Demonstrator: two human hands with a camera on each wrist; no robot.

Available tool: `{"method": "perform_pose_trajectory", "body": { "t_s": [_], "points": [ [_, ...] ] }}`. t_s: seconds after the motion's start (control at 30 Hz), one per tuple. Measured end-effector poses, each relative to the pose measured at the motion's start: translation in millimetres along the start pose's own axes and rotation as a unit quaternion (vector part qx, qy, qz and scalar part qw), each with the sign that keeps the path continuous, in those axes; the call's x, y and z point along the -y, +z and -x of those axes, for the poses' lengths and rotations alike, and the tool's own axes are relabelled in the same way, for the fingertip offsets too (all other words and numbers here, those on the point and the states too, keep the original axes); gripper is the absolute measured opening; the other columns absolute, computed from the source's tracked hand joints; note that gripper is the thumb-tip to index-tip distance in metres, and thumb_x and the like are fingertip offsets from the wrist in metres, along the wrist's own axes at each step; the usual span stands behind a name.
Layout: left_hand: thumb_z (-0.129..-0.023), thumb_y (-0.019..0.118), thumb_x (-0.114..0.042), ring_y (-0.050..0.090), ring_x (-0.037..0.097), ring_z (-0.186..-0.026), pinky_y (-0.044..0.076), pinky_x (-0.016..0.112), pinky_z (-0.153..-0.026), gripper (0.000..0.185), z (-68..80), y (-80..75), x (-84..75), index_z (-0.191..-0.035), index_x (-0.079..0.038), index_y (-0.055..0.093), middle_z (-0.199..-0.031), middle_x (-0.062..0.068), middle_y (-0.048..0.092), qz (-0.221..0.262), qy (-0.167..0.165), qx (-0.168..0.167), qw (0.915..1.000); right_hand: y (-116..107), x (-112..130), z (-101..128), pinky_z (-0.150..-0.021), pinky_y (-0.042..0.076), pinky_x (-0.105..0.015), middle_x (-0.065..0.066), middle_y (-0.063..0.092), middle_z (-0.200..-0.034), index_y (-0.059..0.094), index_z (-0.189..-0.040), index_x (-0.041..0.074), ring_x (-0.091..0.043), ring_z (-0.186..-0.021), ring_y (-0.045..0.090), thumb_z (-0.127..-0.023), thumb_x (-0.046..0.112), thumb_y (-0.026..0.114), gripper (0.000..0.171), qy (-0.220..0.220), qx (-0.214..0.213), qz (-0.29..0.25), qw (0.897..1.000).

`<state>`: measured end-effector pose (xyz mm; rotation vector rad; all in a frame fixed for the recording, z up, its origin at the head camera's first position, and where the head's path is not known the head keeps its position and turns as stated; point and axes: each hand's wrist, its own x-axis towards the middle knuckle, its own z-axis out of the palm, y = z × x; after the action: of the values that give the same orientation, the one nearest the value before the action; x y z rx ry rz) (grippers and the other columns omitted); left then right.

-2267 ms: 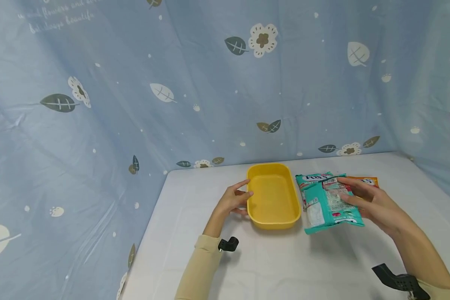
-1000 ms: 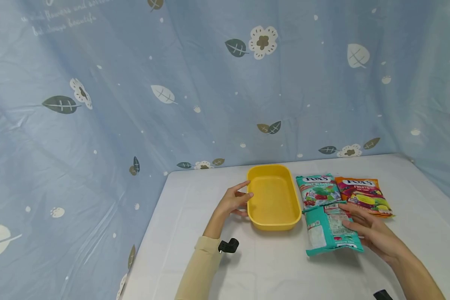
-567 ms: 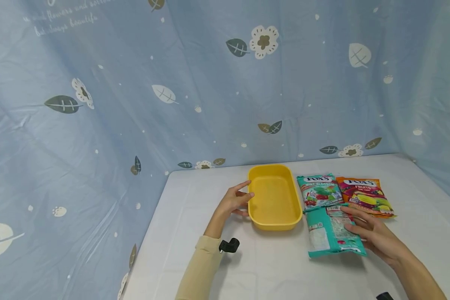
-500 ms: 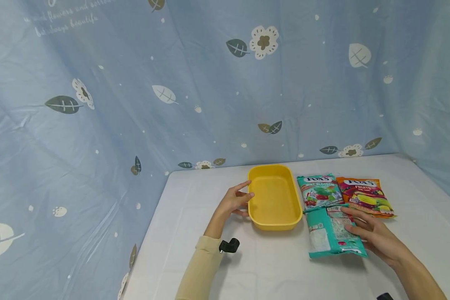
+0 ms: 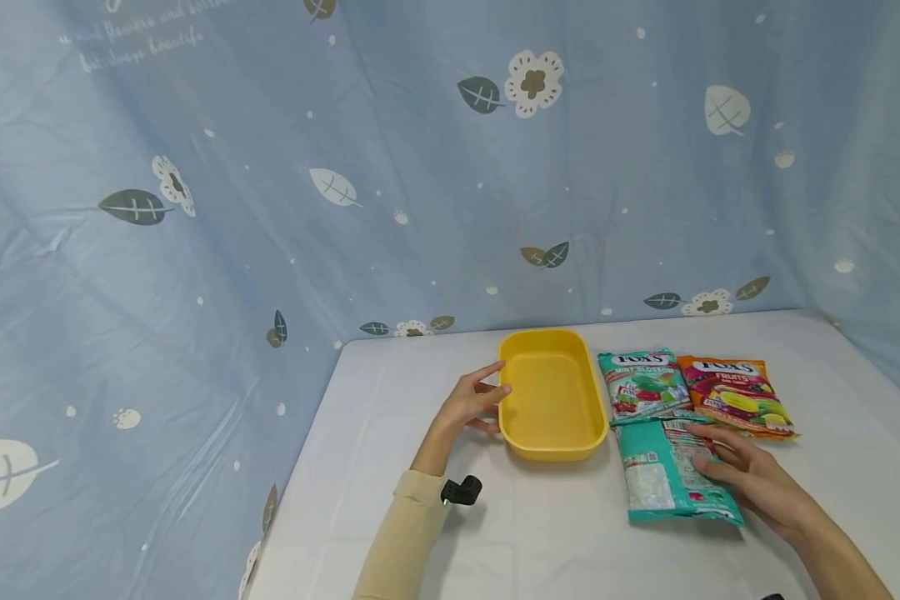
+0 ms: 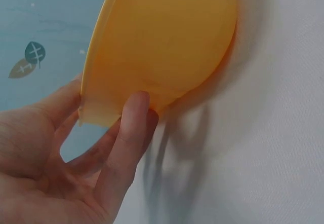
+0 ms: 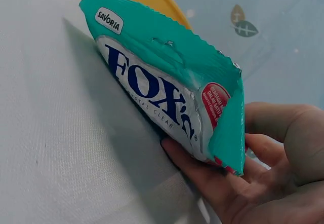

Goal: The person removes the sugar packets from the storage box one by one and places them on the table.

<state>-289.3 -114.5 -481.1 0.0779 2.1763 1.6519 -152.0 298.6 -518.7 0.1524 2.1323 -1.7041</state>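
Observation:
My left hand point(image 5: 468, 402) pinches the left rim of a yellow plastic tray point(image 5: 600, 392); in the left wrist view fingers point(image 6: 132, 127) lie against the tray wall. The tray holds nothing. My right hand point(image 5: 750, 475) grips the right side of a teal candy bag point(image 5: 648, 475), thumb on top and other fingers below. Its printed back faces up in the head view, while the right wrist view shows the FOX'S front on its underside. That bag is tilted, its near right corner raised off the table.
Behind the held bag lie a teal Mint Blossom candy bag point(image 5: 645, 385) and an orange-red Fruits candy bag point(image 5: 738, 396), side by side on the white tabletop point(image 5: 540, 533). A blue patterned curtain point(image 5: 420, 167) borders the table at the back and left.
My right hand has brought the teal bag toward me and down, off the two bags it partly covered. Lately it moves only slightly. My left hand stays on the tray.

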Motion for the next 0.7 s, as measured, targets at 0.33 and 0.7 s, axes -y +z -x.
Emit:
{"method": "perform_pose_trajectory", "body": {
  "t_s": [0.33, 0.7],
  "points": [
    [-0.092, 0.07, -0.03, 0.073, 0.029, -0.086, 0.064, 0.04, -0.06, 0.058, 2.8, 1.6, -0.8, -0.145, -0.035, 0.047, -0.119, 0.014, 0.063, 0.0, -0.002, 0.0, 1.0, -3.5, -4.4, 0.3, -0.086, 0.056, -0.029, -0.029, -0.002, -0.161, 0.022, -0.155, 0.038, -0.049, -0.137, 0.029, -0.098, 0.037, 0.059, 0.068, 0.017, 0.004, 0.012, 1.0],
    [-0.093, 0.069, -0.031, 0.073, 0.028, -0.084, 0.064, 0.04, -0.061, 0.057, 4.0, 2.6, -3.2, -0.145, -0.036, 0.047, -0.119, 0.014, 0.062, -0.007, -0.003, -0.007, 0.9999, -0.8, -1.0, -0.1, -0.085, 0.057, -0.029, -0.029, 0.005, -0.16, 0.022, -0.156, 0.035, -0.032, -0.125, 0.044, -0.098, 0.038, 0.059, 0.069, 0.016, 0.006, 0.023, 1.0]
  ]
}}
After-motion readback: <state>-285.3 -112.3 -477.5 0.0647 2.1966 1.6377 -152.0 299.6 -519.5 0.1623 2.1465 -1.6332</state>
